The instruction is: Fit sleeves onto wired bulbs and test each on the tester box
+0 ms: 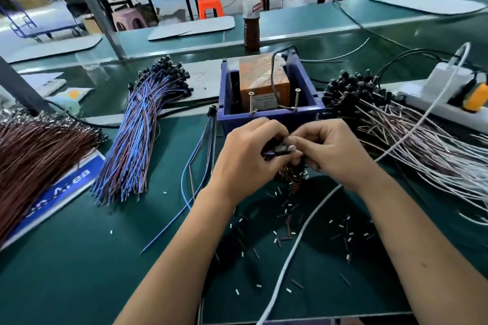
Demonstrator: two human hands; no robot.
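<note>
Lying scattered near the counter's [79, 258] front edge are small loose sleeves [287, 221], crossed by a white cable [293, 248]. Just beyond them both hands meet: the left hand [245, 158] has its fingers curled round a dark wired bulb [281, 150] and a bunch of wires, while the right hand [332, 153] pinches at the same bulb. Directly behind sits the blue tester box [269, 113] with two upright screws. Blue-and-brown wired bulbs [137, 137] lie piled toward the left edge, white-wired ones [412, 134] toward the right. A bottle [250, 18] stands at the far edge
</note>
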